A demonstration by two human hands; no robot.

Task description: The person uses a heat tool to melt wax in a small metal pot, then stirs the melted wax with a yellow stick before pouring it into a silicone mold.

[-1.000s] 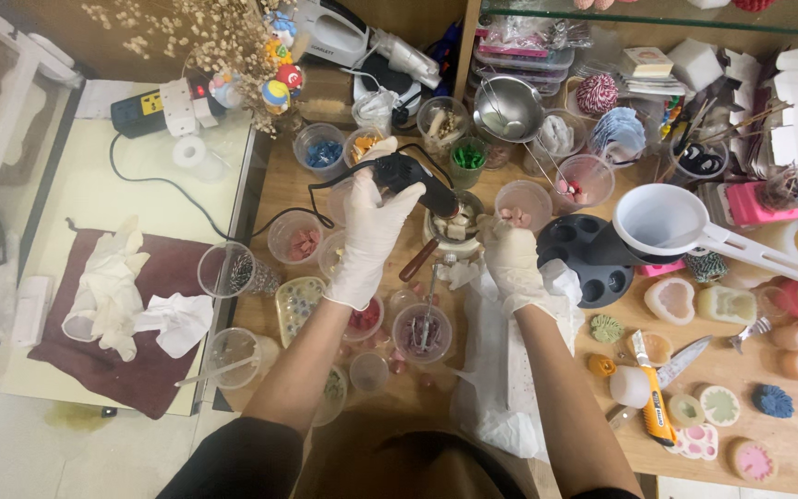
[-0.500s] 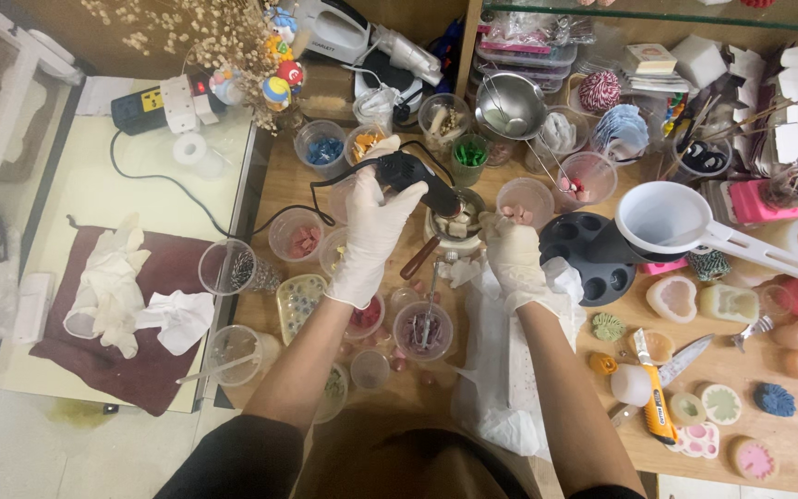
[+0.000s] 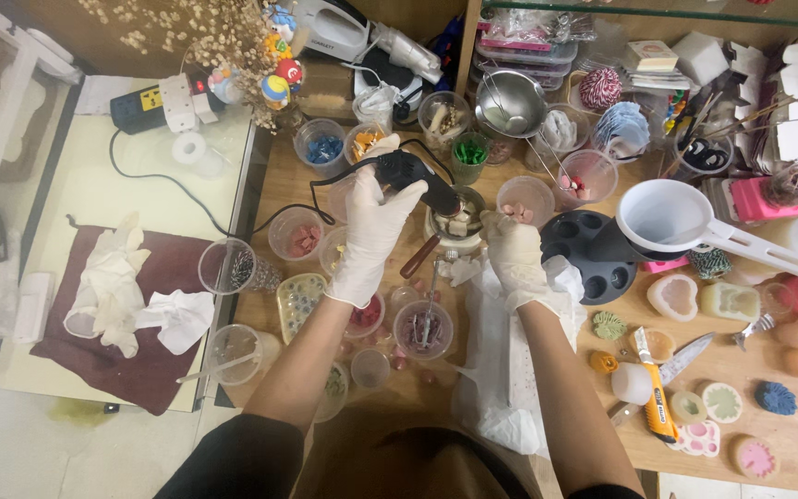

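Now, from the head view, I see both hands in white gloves working over a crowded wooden desk (image 3: 417,393). My left hand (image 3: 369,236) is wrapped firmly around the grip of a black heat gun (image 3: 415,177), fingers pressed closed on it. The tool's long axis runs from upper left to lower right, and its nozzle points down into a small metal pot (image 3: 454,222) with pale chunks inside, which stands near the middle of the desk toward its far edge. The pot has a brown wooden handle (image 3: 419,256) that sticks out toward the near left, passing just under my left hand.

My right hand (image 3: 513,251) is just beside the pot on its right side, fingers curled together near the rim; I cannot tell if it pinches something or only steadies the pot. So the pot lies between the two hands, a little nearer to the right one, while the left one holds the tool above it.

Around it there are many clear plastic cups (image 3: 311,236) with coloured pieces, a black round mould tray (image 3: 584,254) to the right, and a white funnel-shaped scoop (image 3: 671,220) near the tray. A black cable (image 3: 177,189) goes from the gun toward the left edge.
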